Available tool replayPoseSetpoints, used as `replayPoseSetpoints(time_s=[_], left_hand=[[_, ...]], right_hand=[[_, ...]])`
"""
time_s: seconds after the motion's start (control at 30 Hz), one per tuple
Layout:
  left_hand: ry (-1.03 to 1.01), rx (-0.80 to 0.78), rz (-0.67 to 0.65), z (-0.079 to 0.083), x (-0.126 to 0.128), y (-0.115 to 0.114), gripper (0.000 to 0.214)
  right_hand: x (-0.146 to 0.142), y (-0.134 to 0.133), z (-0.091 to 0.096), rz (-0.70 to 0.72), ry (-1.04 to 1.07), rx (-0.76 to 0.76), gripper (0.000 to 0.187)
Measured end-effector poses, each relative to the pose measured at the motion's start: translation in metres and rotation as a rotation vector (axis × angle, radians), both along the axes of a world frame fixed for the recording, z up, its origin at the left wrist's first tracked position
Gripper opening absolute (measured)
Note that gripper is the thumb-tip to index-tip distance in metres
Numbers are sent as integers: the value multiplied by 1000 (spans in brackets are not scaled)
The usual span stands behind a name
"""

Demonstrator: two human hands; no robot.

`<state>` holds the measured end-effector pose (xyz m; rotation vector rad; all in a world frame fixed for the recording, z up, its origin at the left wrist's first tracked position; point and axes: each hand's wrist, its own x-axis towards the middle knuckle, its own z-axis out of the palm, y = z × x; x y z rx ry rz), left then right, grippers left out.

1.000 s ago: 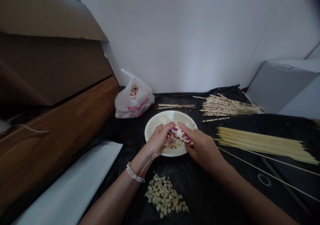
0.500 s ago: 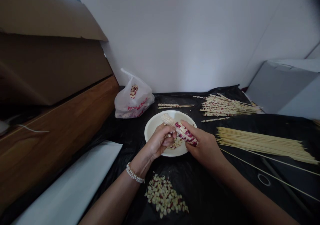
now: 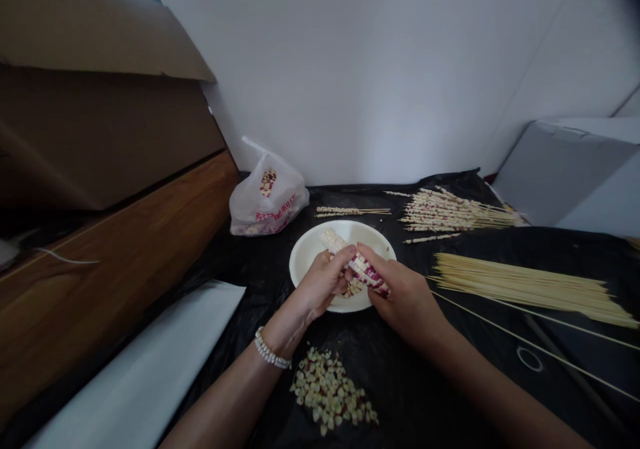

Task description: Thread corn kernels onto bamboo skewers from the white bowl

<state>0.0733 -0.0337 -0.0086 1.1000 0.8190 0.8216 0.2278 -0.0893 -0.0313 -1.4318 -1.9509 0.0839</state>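
A corn cob (image 3: 367, 271) with white and dark red kernels is held between both hands over a white bowl (image 3: 303, 249). Its far end is bare of kernels. My left hand (image 3: 327, 276) is closed around the middle of the cob, thumb pressed on top. My right hand (image 3: 405, 292) grips the near, kernel-covered end, its thumb close to the left one. Loose kernels (image 3: 354, 289) lie in the bowl, partly hidden by the hands. Nearer to me, a pile of kernels (image 3: 330, 392) rests on the black plastic sheet (image 3: 410, 382).
A white plastic bag (image 3: 270, 199) with kernels stands behind the bowl. Kernel-threaded skewers (image 3: 450, 210) lie at the back right, with a smaller bunch (image 3: 340, 211) behind the bowl. Bare sticks (image 3: 525, 286) lie at right, near a ring (image 3: 529, 359). Cardboard box (image 3: 100, 129) at left.
My left thumb has moved up onto the cob beside the right thumb. Both hands and the cob have shifted slightly; the rest looks the same.
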Motion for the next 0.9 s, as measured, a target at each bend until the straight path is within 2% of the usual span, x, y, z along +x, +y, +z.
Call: replayPoseSetpoints(time_s=[0.33,0.43,0.5,0.6,0.67,0.77,0.9], left_hand=[[-37,2,-63,1,-3,1,42],[-72,23,-75,4,-5,0,31],[-100,14,-95,6,-6,-1,25],[-93,-32,-106,6,-5,-1,34],[-47,-36,-75,5,-2,-2,43],[30,-8,-25,6,1,-4,46],[41,7,-14,6,3,-5,45]], right_hand=[[1,2,11,48,276,-46,60],[1,2,16,18,309,-70,60],[2,2,16,1,291,-44,59],[2,1,12,-3,190,10,60],[2,1,8,-10,99,11,63],[0,-1,2,-41,-19,1,64],[-1,-2,0,-43,-35,16,65]])
